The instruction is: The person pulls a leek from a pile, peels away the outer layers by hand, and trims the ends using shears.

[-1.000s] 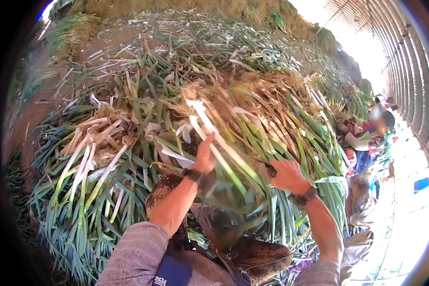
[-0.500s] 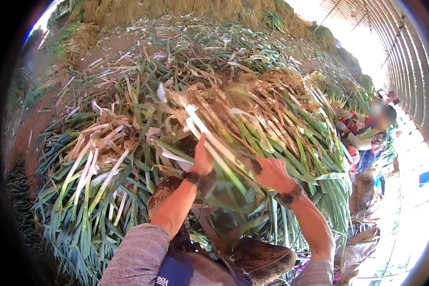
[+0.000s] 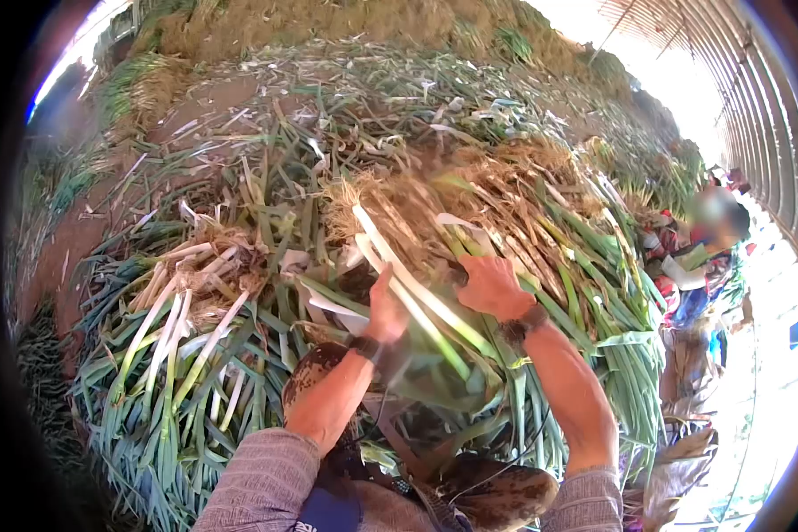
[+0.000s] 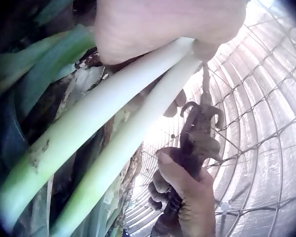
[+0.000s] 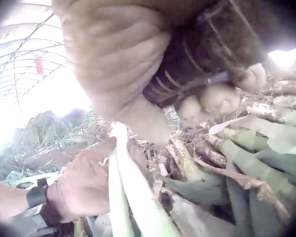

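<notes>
Two leeks (image 4: 98, 108) (pale) in left hand (image 3: 387, 310), tool (image 4: 201, 118) in right hand (image 3: 496, 288)

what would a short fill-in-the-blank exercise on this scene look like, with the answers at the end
1. The left hand holds ____ stalks.
2. Along their length, the stalks turn from white to ____.
3. The right hand grips a tool whose handle is ____ rather than light.
4. A band circles the person's left ____.

Missing words: two; green; dark; wrist
</notes>
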Motion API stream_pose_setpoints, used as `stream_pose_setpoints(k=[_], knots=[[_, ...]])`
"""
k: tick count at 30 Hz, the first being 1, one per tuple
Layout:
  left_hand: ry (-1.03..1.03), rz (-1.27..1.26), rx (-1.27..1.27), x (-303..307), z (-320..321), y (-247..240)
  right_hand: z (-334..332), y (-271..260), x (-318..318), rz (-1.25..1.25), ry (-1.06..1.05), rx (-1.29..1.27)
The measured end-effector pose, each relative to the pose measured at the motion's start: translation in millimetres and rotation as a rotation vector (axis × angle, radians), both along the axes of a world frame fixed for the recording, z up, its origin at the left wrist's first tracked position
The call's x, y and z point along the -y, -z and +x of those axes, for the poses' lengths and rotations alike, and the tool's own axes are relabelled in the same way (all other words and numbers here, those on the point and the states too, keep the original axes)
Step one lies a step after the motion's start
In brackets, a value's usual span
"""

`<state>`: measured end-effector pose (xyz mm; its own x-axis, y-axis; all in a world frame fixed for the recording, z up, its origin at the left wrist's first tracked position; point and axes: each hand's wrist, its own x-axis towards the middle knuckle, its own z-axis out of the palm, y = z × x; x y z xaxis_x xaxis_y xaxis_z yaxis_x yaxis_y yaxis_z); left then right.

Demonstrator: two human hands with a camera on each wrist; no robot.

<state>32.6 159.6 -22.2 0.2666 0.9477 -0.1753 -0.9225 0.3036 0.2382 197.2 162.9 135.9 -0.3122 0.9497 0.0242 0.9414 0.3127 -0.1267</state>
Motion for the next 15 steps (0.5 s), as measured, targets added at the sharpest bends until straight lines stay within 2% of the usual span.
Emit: stream_pose_setpoints(k=[4, 6, 10, 11, 13, 15], knots=[[-0.027, -0.065, 0.010, 5.3, 1.7, -20.1, 17.7, -18.4, 20.7, -0.202, -0.005, 0.057], [-0.044, -0.059, -0.006, -7.2, 8.1, 14.2, 36.1, -22.3, 41.6, -0.272, 0.043, 0.027], [-0.122, -0.031, -0.100, -11.4, -1.2, 13.5, 80.9, -32.7, 104.3, -0.350, 0.141, 0.057], [-0.150, -0.034, -0.118, -15.3, -5.1, 14.8, 95.3, -32.0, 122.4, -0.400, 0.170, 0.136], [-0.145, -0.059, -0.146, -11.0, -23.0, -22.3, 121.0, -35.8, 154.3, -0.445, 0.204, 0.205], [-0.239, 0.066, -0.232, -8.7, -36.1, -60.9, 138.6, -41.8, 185.7, -0.399, 0.306, 0.179]])
